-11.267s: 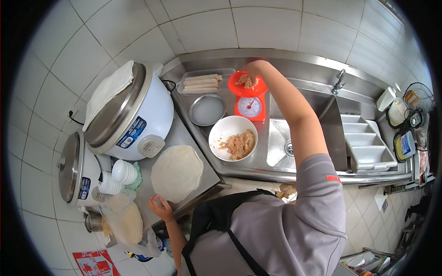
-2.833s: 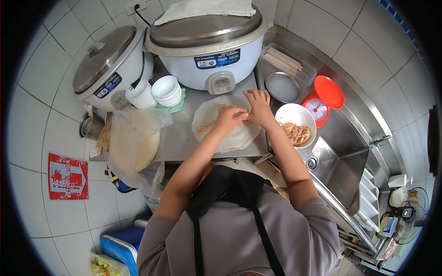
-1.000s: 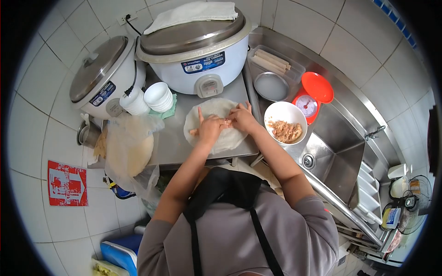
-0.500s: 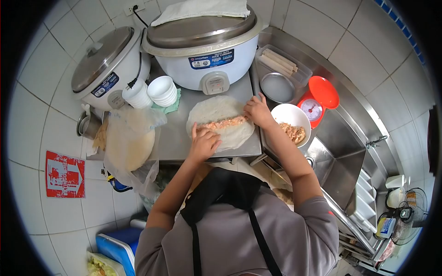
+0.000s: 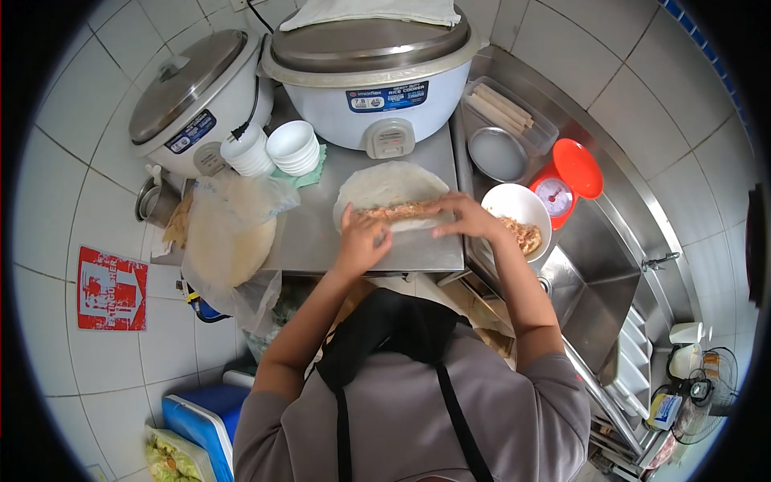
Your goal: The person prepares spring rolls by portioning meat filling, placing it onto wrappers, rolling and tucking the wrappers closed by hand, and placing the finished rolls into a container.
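A thin, round, pale wrapper (image 5: 392, 179) lies on the steel counter with its near side folded up toward a strip of orange-pink, minced-looking filling (image 5: 401, 210). My left hand (image 5: 364, 241) is at the left end of the fold, its fingers curled on the wrapper's near edge. At the right end, my right hand (image 5: 467, 218) has its fingers over the filling and its thumb by the near edge. A white bowl (image 5: 536, 201) with more filling stands right of my right hand. Left of my left hand, a clear plastic bag (image 5: 233, 241) holds a stack of round wrappers.
A large rice cooker (image 5: 369, 96) stands behind the wrapper, a second one (image 5: 189, 104) to its left. Stacked white cups (image 5: 292, 146) are in front of them. To the right are a round metal tin (image 5: 497, 154), a red scale (image 5: 577, 170) and a steel sink (image 5: 618, 265).
The wrapper's near flap, flat before, is now folded up toward the filling. My right hand has come down from the strip's right end toward the near edge. The view has shifted slightly.
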Available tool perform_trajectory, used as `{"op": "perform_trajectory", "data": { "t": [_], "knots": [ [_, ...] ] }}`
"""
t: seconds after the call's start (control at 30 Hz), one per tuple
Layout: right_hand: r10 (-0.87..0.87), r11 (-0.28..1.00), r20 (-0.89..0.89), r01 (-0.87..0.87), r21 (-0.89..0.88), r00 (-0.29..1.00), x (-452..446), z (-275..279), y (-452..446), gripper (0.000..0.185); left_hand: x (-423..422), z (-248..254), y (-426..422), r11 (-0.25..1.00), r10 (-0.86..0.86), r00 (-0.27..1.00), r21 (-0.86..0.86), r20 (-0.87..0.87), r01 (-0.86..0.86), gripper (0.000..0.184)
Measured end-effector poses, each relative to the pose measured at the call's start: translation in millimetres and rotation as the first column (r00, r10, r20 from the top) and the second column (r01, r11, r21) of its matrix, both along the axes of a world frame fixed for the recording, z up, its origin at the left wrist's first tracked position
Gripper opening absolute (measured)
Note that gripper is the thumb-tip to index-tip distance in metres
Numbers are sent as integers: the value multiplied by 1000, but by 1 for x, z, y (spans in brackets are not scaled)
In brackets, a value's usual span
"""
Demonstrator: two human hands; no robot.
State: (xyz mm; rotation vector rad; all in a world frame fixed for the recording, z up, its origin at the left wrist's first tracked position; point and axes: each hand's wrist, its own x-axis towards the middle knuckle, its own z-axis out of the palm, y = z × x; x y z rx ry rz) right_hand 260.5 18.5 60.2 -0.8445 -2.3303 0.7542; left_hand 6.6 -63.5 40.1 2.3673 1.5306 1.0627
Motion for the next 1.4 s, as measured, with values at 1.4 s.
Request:
{"op": "perform_trajectory", "data": {
  "t": [1.4],
  "knots": [
    [98,995,313,-91,-39,945,-183,-47,27,22,-74,-40,157,661,151,903,-720,401,210,43]
  ]
}}
